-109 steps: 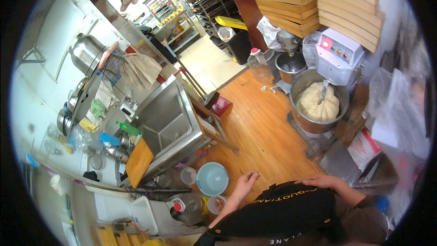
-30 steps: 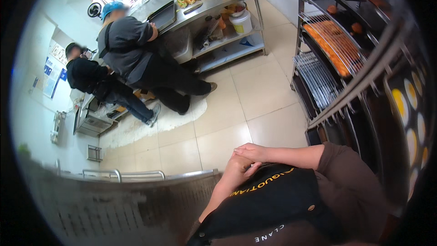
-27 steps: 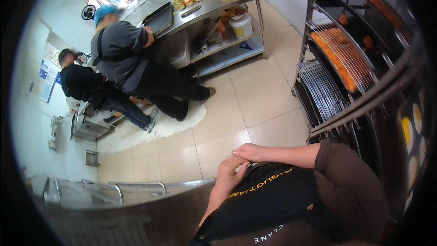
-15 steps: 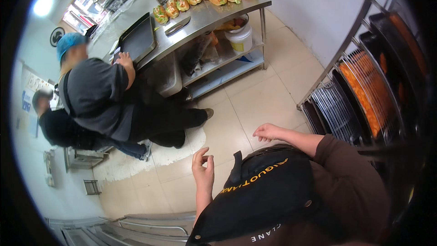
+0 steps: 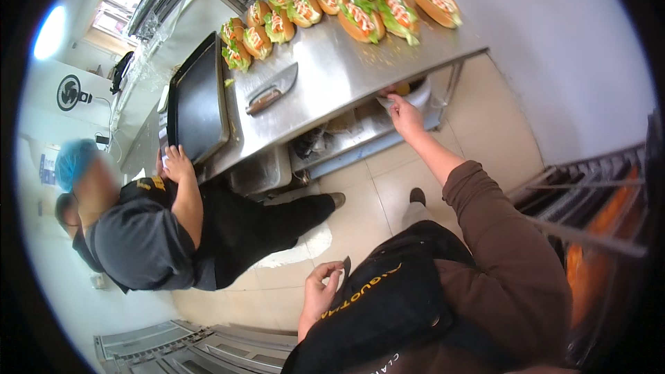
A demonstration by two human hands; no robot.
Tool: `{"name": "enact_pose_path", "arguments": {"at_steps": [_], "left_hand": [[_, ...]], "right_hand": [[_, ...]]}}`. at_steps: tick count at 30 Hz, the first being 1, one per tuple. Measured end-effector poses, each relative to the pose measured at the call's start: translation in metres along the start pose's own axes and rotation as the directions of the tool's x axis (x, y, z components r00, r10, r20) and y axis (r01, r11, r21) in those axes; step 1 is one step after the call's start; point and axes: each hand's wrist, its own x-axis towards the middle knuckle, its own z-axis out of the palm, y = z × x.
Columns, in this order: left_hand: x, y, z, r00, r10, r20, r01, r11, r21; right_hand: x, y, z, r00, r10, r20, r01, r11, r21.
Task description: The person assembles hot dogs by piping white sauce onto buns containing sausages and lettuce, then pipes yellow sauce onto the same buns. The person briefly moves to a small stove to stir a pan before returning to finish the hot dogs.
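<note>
Steel table (image 5: 325,76) with filled rolls (image 5: 303,11), knife (image 5: 274,89), black tray (image 5: 198,100); white bucket (image 5: 420,94) on undershelf (image 5: 379,131).

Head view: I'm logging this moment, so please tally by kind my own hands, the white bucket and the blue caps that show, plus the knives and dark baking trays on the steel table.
Your hands (left hand, right hand): 2
White bucket: 1
Blue cap: 1
Knife: 1
Dark baking tray: 1
Total: 6
</note>
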Motion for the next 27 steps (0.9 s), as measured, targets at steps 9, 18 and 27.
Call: {"name": "enact_pose_path", "arguments": {"at_steps": [9,18,27], "left_hand": [[0.104,0.051,0.007,0.999,-0.041,0.019,0.042,0.999,-0.022],[0.183,0.097,-0.017,0.991,0.131,-0.005,-0.13,0.991,0.037],[0.279,0.161,-0.049,0.861,0.507,-0.049,-0.506,0.862,0.025]], "right_hand": [[0.096,0.067,0.073,0.928,-0.354,0.12,0.37,0.828,-0.422],[0.049,0.037,-0.035,0.947,-0.243,0.212,0.265,0.961,-0.083],[0.044,-0.071,-0.137,0.937,-0.337,0.092,0.327,0.938,0.113]]}}
